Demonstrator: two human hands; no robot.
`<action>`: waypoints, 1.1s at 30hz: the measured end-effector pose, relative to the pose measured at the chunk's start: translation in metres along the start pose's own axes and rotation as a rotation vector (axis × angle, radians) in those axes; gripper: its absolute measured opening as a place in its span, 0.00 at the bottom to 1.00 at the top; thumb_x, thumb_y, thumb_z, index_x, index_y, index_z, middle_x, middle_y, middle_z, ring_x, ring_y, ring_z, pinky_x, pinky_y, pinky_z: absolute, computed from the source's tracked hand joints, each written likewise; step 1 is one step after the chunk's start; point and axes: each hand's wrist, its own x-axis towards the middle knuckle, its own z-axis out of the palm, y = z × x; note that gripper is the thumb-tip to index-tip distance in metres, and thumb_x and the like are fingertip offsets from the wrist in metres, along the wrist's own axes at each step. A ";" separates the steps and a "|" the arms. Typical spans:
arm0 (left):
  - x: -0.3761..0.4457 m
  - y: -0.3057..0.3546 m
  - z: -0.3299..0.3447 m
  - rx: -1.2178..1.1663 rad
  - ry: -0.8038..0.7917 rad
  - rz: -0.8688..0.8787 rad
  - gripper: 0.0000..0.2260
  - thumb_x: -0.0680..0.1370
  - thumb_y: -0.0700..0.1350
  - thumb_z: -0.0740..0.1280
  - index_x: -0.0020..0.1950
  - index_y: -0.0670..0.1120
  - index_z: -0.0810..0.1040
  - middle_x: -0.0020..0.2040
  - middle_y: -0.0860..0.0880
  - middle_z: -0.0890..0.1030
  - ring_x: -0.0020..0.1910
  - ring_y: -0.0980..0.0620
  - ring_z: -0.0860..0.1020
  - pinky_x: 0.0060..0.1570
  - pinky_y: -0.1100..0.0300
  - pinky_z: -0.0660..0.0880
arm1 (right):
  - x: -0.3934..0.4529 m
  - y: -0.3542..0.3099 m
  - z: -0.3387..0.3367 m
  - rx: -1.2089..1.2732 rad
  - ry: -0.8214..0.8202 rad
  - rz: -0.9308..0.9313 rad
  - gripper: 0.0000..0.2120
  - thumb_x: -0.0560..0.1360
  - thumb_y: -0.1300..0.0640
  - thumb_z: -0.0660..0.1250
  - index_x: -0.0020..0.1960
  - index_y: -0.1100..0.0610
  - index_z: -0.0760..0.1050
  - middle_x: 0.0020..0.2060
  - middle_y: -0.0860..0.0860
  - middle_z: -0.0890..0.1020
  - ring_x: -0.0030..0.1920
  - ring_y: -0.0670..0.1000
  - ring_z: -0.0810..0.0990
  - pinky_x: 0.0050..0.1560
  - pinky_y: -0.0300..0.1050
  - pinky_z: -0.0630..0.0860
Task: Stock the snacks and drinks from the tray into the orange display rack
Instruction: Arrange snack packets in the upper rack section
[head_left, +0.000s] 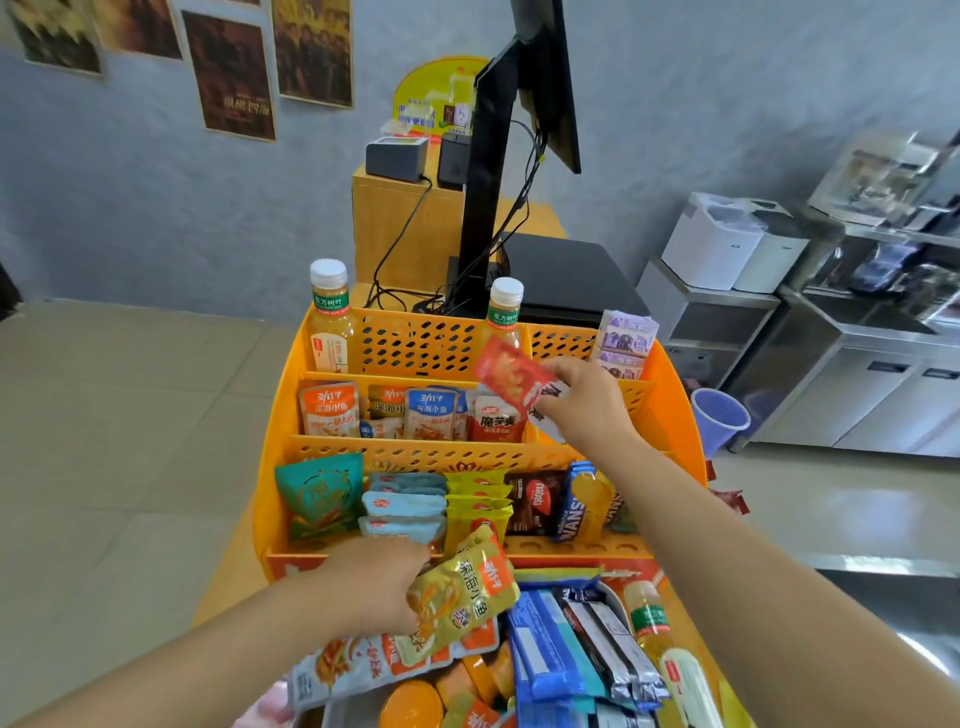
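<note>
On tan counter (228, 561), orange rack (675, 395), grey walls (156, 208)

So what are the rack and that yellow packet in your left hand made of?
Orange display rack: looks like rigid moulded plastic, matte, with perforated dividers. Yellow packet, held by the left hand: apparently thin glossy plastic film, creased and catching highlights; a foil lining can't be ruled out.
</note>
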 end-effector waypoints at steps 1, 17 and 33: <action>0.000 0.001 0.000 0.026 0.036 0.017 0.12 0.69 0.55 0.68 0.46 0.55 0.67 0.40 0.57 0.71 0.39 0.55 0.71 0.30 0.61 0.63 | 0.005 -0.002 -0.001 -0.135 0.003 -0.067 0.13 0.72 0.58 0.72 0.55 0.48 0.78 0.46 0.43 0.82 0.36 0.48 0.80 0.31 0.42 0.75; 0.031 0.006 -0.052 -0.220 0.722 0.100 0.15 0.76 0.49 0.68 0.62 0.53 0.74 0.53 0.60 0.70 0.50 0.59 0.73 0.43 0.68 0.67 | 0.027 -0.020 0.030 -0.806 -0.205 -0.594 0.13 0.72 0.66 0.71 0.55 0.57 0.78 0.48 0.54 0.80 0.49 0.56 0.78 0.49 0.49 0.76; 0.137 0.007 -0.098 -0.212 0.079 -0.339 0.16 0.82 0.52 0.54 0.49 0.46 0.78 0.40 0.49 0.75 0.40 0.50 0.75 0.38 0.57 0.70 | 0.022 0.012 0.045 -0.530 0.066 -0.433 0.10 0.73 0.54 0.74 0.50 0.54 0.75 0.41 0.50 0.80 0.40 0.52 0.78 0.42 0.45 0.72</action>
